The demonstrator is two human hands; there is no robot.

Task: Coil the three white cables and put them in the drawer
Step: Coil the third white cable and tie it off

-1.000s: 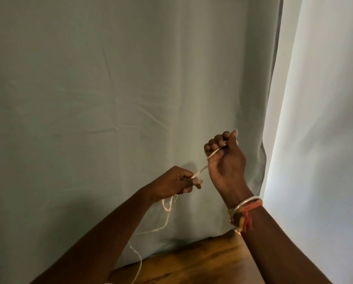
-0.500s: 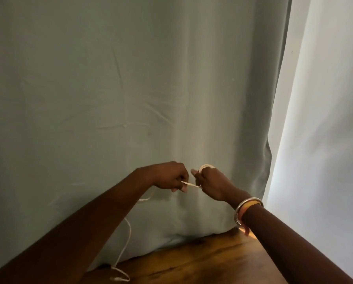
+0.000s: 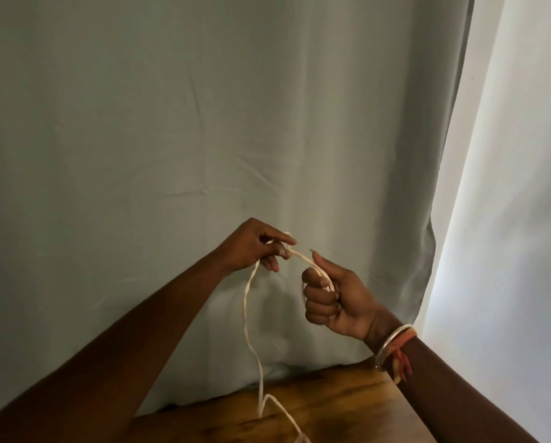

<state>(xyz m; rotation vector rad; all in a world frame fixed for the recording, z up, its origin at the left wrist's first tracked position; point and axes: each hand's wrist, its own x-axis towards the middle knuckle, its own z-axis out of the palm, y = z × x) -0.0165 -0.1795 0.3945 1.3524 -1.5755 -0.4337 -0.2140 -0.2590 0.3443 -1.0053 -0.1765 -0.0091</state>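
Before a curtain [image 3: 140, 155], the left hand [image 3: 255, 247] is pinching the cable [image 3: 245, 314]; the right hand [image 3: 335, 302] is gripping its loops. Probably light and limp, it is wanting a hold just beside the fingers.

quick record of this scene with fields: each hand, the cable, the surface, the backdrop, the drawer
left hand: pinches the white cable, slack hanging below it
right hand: fingers curled round loops of the cable
white cable: runs between both hands, tail drops onto the wooden table
coil: only partly wound
backdrop: grey-green curtain
right wrist: bangle
drawer: not in view
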